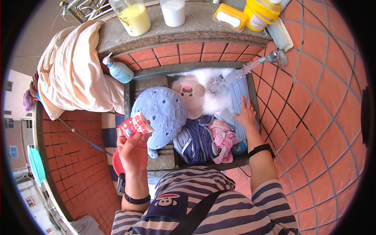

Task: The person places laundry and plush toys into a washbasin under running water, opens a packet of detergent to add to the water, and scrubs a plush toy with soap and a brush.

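Note:
My left hand (133, 150) pinches a small red and white packet (138, 124) at the sink's left side, over the edge of a blue plush toy (162, 113). My right hand (246, 113) is spread with fingers apart on a blue striped cloth (237, 92) at the right of the sink. Between them lie a pink plush toy (189, 94) with a face, white foam (216, 98), a dark blue garment (194, 140) and a pink cloth (223, 137). Water runs from the tap (270, 58) into the foam.
A blue pump bottle (120, 72) stands at the sink's back left corner, beside a draped cream cloth (74, 70). The stone ledge (196, 29) holds a yellow-filled container (135, 18), a white-filled one (172, 11), a yellow brush (230, 17) and a yellow bucket (257, 17).

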